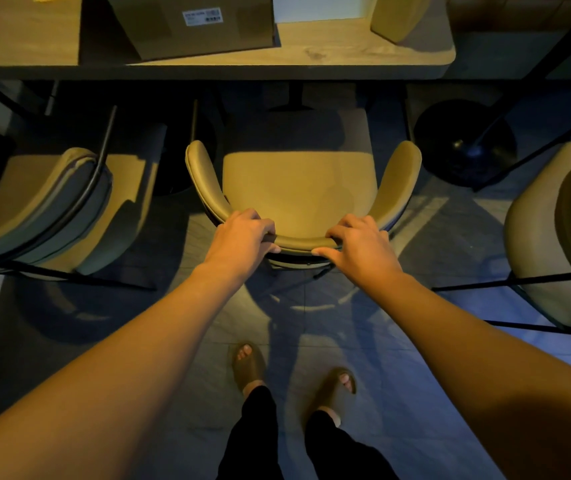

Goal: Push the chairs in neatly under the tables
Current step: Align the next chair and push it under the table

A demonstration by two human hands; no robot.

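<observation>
A tan padded chair point(297, 181) with a curved backrest stands in front of me, facing a long wooden table point(346, 53). Its seat front lies in the table's shadow, near the table edge. My left hand point(242, 237) grips the left part of the backrest top, fingers curled over the rim. My right hand point(363, 245) grips the right part of the same rim. Both arms are stretched forward.
A similar chair point(55, 202) stands at the left, angled, and another chair point(554, 237) at the right edge. A cardboard box point(180, 26) and a cushion point(398, 15) sit on the table. A round black table base point(464, 143) is on the tiled floor. My sandalled feet stand below.
</observation>
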